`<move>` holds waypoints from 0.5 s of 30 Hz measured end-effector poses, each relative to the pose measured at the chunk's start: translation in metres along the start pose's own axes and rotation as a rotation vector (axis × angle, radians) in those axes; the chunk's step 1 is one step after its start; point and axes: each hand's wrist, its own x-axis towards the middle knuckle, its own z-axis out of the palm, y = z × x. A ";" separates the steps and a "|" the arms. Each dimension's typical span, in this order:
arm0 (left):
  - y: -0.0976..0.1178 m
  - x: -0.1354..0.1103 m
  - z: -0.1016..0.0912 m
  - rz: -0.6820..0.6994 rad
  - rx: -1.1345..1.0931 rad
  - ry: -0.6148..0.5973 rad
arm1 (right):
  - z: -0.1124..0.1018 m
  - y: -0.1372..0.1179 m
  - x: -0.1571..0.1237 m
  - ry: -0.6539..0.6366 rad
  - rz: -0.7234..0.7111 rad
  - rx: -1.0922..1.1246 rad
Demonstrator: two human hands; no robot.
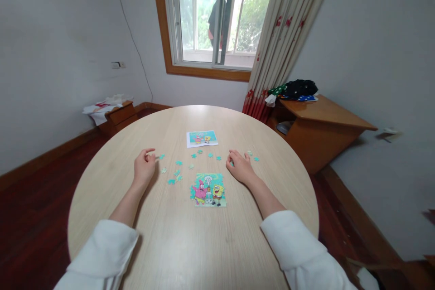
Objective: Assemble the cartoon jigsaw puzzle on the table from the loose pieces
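On the table, a partly joined jigsaw puzzle [208,190] shows a pink starfish, a pale long-nosed figure and a yellow square figure. My left hand [145,166] rests on its side to the left, fingers loosely curled and the index finger stretched out, with nothing seen in it. Just beyond its fingertips is a loose teal puzzle piece [162,156]. My right hand [240,167] lies palm down right of the puzzle, fingers bent over a teal puzzle piece [232,163] that is mostly hidden. Several other loose pieces [178,163] lie between my hands.
Behind the loose pieces lies a printed reference picture [203,138]. More pieces [256,159] are right of my right hand. The round table [170,244] stands before a window. A wooden cabinet [326,115] with cloths on it is at the right, a small wooden stand [122,115] at the left.
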 end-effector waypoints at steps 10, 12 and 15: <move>-0.012 0.004 0.007 0.087 -0.056 -0.128 | -0.006 0.000 0.001 0.026 -0.041 0.052; -0.014 0.005 0.008 0.056 -0.062 -0.145 | -0.007 0.001 0.003 0.042 -0.054 0.058; -0.012 0.005 0.008 0.011 -0.082 -0.166 | -0.009 0.001 0.004 0.055 -0.049 0.075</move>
